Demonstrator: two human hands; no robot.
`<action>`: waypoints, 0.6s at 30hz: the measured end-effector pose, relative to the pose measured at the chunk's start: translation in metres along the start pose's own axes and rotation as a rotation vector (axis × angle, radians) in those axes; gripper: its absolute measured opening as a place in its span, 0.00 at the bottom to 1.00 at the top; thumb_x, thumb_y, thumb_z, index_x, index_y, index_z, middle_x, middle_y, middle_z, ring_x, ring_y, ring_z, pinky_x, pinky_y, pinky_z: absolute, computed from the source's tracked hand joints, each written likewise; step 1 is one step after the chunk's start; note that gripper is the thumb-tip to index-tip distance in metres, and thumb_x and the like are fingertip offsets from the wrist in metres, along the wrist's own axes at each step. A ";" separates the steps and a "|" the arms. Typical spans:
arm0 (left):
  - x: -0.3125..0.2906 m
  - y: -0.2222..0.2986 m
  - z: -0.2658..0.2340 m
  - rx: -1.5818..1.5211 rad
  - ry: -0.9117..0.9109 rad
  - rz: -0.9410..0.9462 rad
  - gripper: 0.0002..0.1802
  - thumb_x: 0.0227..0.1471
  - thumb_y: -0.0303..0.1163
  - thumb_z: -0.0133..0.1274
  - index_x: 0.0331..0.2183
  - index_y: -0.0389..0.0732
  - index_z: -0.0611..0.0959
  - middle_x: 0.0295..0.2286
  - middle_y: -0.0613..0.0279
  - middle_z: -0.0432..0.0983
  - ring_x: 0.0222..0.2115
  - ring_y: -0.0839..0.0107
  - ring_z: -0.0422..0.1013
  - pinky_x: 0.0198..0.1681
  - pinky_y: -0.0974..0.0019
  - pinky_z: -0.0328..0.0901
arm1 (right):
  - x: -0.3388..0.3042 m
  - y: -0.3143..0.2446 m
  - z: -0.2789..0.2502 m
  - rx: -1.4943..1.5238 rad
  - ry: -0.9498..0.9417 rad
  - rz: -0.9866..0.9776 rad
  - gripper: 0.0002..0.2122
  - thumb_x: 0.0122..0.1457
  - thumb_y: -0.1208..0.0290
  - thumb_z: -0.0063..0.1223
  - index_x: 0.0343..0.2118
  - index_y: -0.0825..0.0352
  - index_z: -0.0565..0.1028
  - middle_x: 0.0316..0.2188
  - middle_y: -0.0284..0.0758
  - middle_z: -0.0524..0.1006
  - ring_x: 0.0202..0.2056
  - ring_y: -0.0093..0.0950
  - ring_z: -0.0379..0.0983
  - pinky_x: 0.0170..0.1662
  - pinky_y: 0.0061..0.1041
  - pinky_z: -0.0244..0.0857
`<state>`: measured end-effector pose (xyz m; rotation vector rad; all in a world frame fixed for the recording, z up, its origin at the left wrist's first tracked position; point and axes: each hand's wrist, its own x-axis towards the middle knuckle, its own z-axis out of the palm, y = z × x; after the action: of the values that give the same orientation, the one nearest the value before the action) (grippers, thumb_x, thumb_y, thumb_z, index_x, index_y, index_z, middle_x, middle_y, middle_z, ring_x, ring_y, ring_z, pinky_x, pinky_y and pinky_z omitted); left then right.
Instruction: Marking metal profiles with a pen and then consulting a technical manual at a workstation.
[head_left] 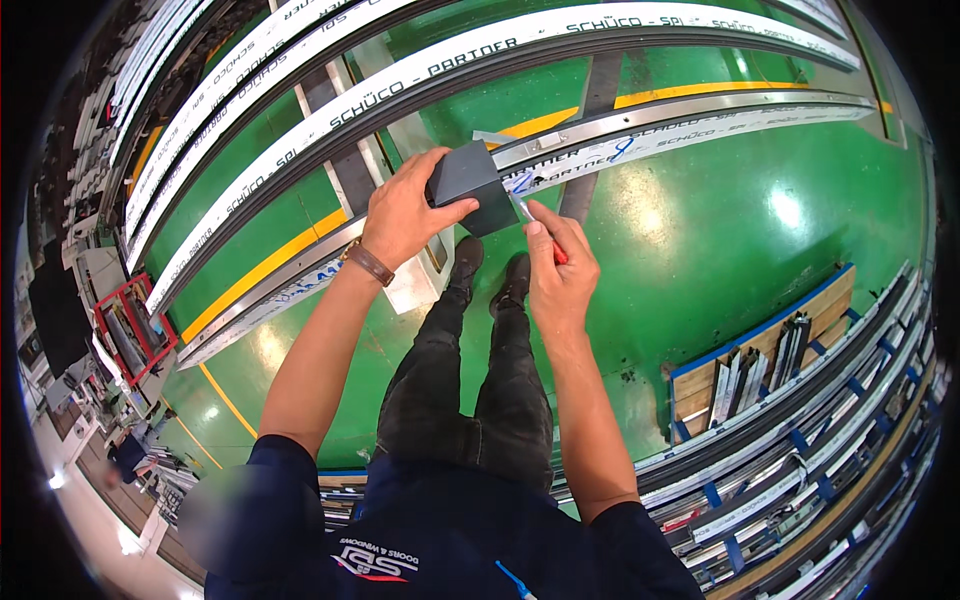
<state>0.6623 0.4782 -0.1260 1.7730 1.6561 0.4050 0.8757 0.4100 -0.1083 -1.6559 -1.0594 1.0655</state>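
My left hand (405, 212) grips a dark grey rectangular block (468, 185), fingers on its far side and thumb across its near face. The block sits against a long metal profile (700, 105) whose side is wrapped in printed white film with blue pen marks. In my right hand (568, 272) is a slim knife (521, 208) with a red handle. Its pale blade points up toward the block's right edge and the film; whether the tip touches cannot be made out. A loose pale strip (490, 137) sticks up behind the block.
More film-wrapped profiles (430, 70) lie on dark supports (602, 80) beyond my hands. Behind me on the right stand a rack of long profiles (800, 480) and a wooden board (700, 390) with short dark pieces. A red frame (135, 330) is at the left; the floor (660, 270) is green.
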 end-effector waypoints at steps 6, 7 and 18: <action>0.000 0.000 0.001 0.009 -0.001 -0.004 0.41 0.49 0.52 0.73 0.59 0.42 0.78 0.51 0.52 0.81 0.51 0.49 0.79 0.53 0.51 0.74 | 0.001 0.003 0.004 -0.024 -0.003 -0.021 0.11 0.69 0.73 0.60 0.50 0.68 0.85 0.35 0.36 0.81 0.34 0.25 0.75 0.39 0.26 0.70; 0.000 -0.001 0.002 0.012 0.007 0.002 0.41 0.49 0.52 0.73 0.59 0.41 0.78 0.51 0.52 0.81 0.51 0.49 0.79 0.53 0.51 0.74 | 0.002 0.003 0.005 -0.029 0.000 -0.027 0.11 0.69 0.73 0.60 0.50 0.68 0.85 0.36 0.37 0.81 0.34 0.25 0.76 0.40 0.26 0.70; -0.001 -0.003 -0.002 0.024 0.001 0.005 0.42 0.50 0.52 0.73 0.59 0.41 0.78 0.50 0.53 0.80 0.50 0.50 0.79 0.53 0.51 0.74 | -0.003 -0.033 -0.005 0.124 0.080 -0.087 0.11 0.71 0.74 0.58 0.51 0.71 0.85 0.37 0.35 0.83 0.36 0.21 0.77 0.40 0.22 0.69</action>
<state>0.6580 0.4781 -0.1263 1.7944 1.6639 0.3895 0.8730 0.4146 -0.0756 -1.5277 -0.9850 0.9806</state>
